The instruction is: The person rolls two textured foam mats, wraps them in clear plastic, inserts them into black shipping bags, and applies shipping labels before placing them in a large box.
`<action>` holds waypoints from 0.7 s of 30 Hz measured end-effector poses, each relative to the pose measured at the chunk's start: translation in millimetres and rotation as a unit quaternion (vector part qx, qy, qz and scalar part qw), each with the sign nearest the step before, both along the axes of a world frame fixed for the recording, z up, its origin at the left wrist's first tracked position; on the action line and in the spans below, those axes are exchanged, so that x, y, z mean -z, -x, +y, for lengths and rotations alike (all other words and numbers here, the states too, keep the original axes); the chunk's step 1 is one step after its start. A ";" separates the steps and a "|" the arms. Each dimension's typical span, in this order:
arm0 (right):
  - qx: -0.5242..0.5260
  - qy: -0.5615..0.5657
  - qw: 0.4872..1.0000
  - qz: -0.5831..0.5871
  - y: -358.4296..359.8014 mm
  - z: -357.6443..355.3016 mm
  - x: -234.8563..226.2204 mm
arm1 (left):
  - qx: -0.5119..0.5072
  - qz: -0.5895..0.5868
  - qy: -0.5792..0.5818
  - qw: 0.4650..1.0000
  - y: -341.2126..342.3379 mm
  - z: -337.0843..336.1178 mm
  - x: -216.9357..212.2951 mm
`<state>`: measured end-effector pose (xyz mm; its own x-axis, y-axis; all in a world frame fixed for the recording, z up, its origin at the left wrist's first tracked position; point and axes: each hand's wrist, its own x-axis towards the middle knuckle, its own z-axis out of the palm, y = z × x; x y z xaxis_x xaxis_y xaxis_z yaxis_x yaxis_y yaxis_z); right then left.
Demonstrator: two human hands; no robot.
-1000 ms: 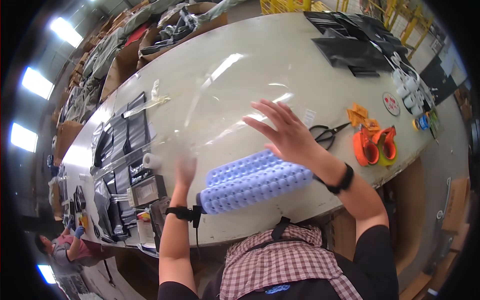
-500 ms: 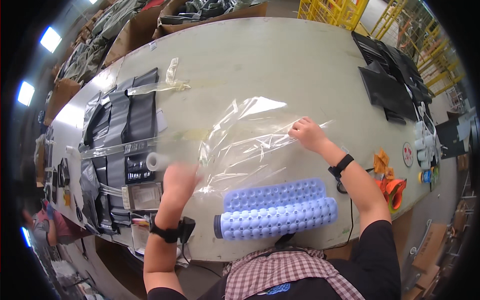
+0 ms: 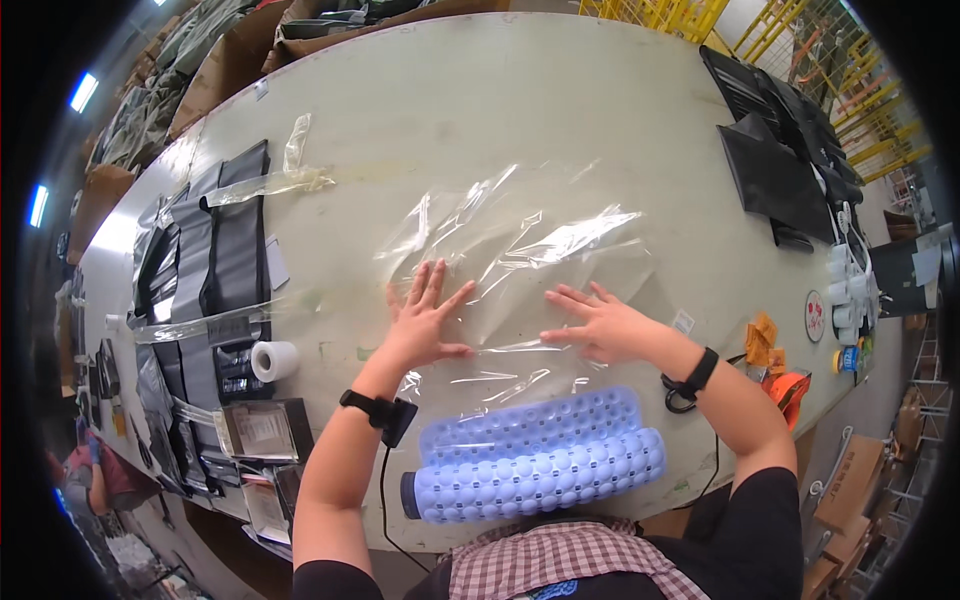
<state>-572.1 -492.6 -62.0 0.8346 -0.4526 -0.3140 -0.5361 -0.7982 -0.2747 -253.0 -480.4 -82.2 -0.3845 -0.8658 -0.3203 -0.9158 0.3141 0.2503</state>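
A clear plastic bag or sheet (image 3: 520, 250) lies spread over the middle of the table, glinting along its creases. My left hand (image 3: 425, 325) presses on its left side, fingers spread. On its right part rests my right hand (image 3: 600, 325), also with fingers stretched apart and holding nothing. Between the plastic and my body is a light blue bumpy mat (image 3: 540, 470), partly rolled, its near part around a dark core that shows at the left end. The plastic's near edge reaches the mat's far side; whether it overlaps is hard to see.
Dark folded plastic bags (image 3: 235, 230) lie to the left, strapped with clear tape, beside a white roll (image 3: 275, 361) and small boxes (image 3: 265, 430). More black bags (image 3: 770, 170) are at the far right. An orange tape dispenser (image 3: 790, 395) and a black cable (image 3: 680, 400) sit near my right arm.
My right hand has let go of the plastic's edge and come down onto it. The left hand has moved inward, and the plastic now lies flatter.
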 end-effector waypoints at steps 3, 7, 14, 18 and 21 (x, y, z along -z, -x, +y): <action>0.026 -0.022 0.999 -0.018 3.9 9.9 0.9 | -0.010 0.000 0.000 1.000 -0.6 1.6 -1.2; 0.046 -0.034 0.998 -0.015 2.1 21.8 -1.5 | -0.013 0.030 -0.015 0.999 -3.8 2.2 1.1; 0.062 -0.027 0.997 -0.036 4.1 28.3 -0.9 | -0.011 0.018 -0.019 1.000 -2.1 1.5 -1.2; 0.069 -0.033 0.996 -0.037 4.1 28.1 0.8 | -0.015 0.040 -0.019 0.999 -3.6 1.8 4.5; 0.067 -0.023 0.996 -0.046 2.4 28.5 -0.3 | -0.015 0.054 0.005 0.998 -5.0 2.7 6.8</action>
